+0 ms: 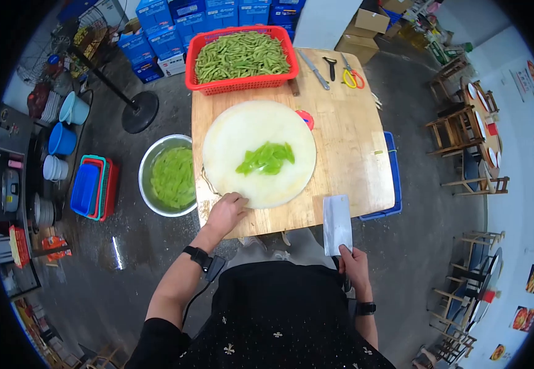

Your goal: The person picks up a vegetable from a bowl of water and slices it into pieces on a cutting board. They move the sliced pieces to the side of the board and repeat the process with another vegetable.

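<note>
My left hand (228, 212) rests at the near left edge of the round white cutting board (236, 129), its fingers bent together on the rim; whether anything is between them is hidden. A small pile of sliced green vegetable (267, 158) lies on the board. To the right, my right hand (354, 265) is wrapped round the handle of a cleaver (337, 222), whose broad blade points forward beside the table's near edge. Left of the table, a metal bowl (145, 178) holds more green slices (173, 178).
On the wooden table (353, 160) are a red basket (242, 86) of green beans, a knife (315, 69), a black peeler (331, 69), scissors (352, 76) and a red round item (305, 119). A blue crate (393, 178) stands beside it; a black pole base (140, 112) is left.
</note>
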Available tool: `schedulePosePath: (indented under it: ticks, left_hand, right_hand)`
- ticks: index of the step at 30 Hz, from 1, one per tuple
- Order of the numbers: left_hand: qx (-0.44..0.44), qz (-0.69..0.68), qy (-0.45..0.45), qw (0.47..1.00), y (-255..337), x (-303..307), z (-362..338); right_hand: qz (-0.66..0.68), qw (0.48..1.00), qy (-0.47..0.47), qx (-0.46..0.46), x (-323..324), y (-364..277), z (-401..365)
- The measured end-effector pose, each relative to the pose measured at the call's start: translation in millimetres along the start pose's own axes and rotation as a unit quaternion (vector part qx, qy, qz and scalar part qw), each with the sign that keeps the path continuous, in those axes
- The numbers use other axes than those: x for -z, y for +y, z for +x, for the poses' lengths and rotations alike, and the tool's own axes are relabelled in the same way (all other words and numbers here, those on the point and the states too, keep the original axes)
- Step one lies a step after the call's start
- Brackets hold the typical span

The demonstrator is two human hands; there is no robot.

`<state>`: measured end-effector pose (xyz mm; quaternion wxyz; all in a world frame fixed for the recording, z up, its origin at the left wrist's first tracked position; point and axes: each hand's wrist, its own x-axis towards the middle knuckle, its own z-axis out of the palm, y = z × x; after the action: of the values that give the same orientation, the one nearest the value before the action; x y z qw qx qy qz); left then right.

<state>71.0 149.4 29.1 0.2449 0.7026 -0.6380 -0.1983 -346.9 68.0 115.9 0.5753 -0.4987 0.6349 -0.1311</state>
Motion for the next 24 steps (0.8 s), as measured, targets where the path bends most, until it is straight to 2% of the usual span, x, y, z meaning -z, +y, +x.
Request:
schedulePosePath:
  ticks: [5, 8, 10, 12, 14, 16, 18, 20, 24]
  left_hand:
    - [-0.008, 0.05, -0.003, 0.999, -12, -14, -3]
    - [0.009, -0.001, 0.019, 1.0, 9, -11, -5]
    - [0.163, -0.169, 0.114, 0.965, 38, -14, -2]
    - [0.15, -0.186, 0.134, 0.962, 54, -38, 14]
    - [0.194, -0.375, 0.09, 0.902, 81, -69, 47]
    - [0.163, -0.42, 0.064, 0.89, 129, -97, 91]
    - [0.086, -0.448, 0.001, 0.89, 195, -116, 138]
    - [0.049, -0.451, -0.024, 0.891, 252, -145, 184]
    - [-0.035, -0.425, 0.006, 0.905, 362, -181, 271]
  right_hand:
    - [0.039, 0.999, 0.007, -0.009, 17, 14, -6]
    - [0.058, 0.998, 0.007, 0.003, 36, 21, 7]
    - [0.07, 0.997, 0.012, -0.006, 48, 23, 16]
    - [0.086, 0.995, 0.038, -0.014, 68, 31, 22]
    - [0.083, 0.996, 0.022, -0.014, 93, 44, 32]
    - [0.079, 0.996, 0.04, -0.02, 124, 46, 36]
    - [0.066, 0.996, 0.056, -0.001, 155, 61, 38]
    - [0.108, 0.992, 0.072, 0.002, 185, 78, 41]
    - [0.112, 0.985, 0.13, -0.028, 236, 94, 47]
